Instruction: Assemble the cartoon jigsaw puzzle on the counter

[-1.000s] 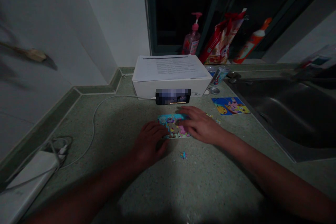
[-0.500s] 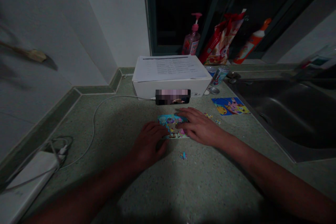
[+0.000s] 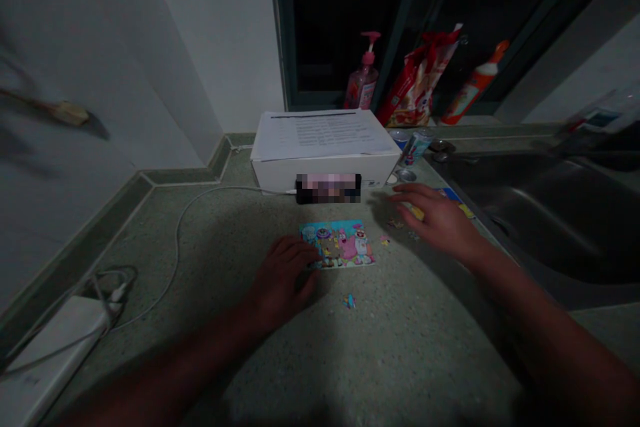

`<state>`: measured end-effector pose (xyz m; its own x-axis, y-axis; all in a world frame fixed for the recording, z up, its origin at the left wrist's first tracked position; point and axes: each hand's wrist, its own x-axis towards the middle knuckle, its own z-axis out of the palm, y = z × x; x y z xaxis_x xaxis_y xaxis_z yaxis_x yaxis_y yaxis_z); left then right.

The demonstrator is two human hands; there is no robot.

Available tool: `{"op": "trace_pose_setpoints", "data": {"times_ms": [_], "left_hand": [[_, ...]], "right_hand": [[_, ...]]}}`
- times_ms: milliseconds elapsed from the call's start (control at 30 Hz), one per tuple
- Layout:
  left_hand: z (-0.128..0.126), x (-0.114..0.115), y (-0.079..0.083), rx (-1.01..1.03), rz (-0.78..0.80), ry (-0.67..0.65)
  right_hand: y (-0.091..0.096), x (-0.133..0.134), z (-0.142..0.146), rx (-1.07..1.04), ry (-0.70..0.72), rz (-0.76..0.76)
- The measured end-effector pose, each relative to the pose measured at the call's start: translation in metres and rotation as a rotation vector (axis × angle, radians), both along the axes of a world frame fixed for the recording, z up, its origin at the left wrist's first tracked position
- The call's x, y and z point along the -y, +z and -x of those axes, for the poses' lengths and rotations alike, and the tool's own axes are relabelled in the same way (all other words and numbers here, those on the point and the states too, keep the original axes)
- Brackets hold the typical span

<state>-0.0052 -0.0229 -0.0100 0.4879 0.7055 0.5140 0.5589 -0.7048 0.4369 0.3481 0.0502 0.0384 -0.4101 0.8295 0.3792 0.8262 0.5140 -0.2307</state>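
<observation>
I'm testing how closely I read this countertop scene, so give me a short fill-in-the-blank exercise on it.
The left hand rests at the near ____ corner of the jigsaw puzzle.
The right hand, off the puzzle, is at a printed card beside the steel ____.
The pump bottle behind the white box is ____.

Missing words: left; sink; pink.

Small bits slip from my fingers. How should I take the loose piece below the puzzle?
Pinch the loose jigsaw piece by opposite edges, coming straight down with your right hand: it seems to lie flat on the speckled counter, clear of the jigsaw puzzle, so nothing blocks that approach.
</observation>
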Motion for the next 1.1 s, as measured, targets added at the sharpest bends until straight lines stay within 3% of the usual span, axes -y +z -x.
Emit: {"op": "trace_pose_setpoints", "data": {"times_ms": [133,233,533,767,1100], "left_hand": [[0.0,-0.001,-0.002,0.009,0.002,0.011],[0.0,-0.001,-0.003,0.01,-0.01,0.017],[0.003,-0.002,-0.007,-0.029,-0.016,0.01],[0.003,-0.002,-0.006,-0.033,-0.012,0.005],[0.002,-0.001,-0.004,-0.012,-0.009,0.016]], "right_hand": [[-0.011,-0.006,-0.039,0.151,-0.117,0.166],[-0.013,-0.008,-0.051,0.252,-0.15,0.276],[-0.009,0.006,-0.02,0.125,0.015,0.352],[-0.004,0.003,-0.03,0.285,-0.199,0.424],[-0.012,0.004,-0.022,0.35,-0.216,0.415]]}}
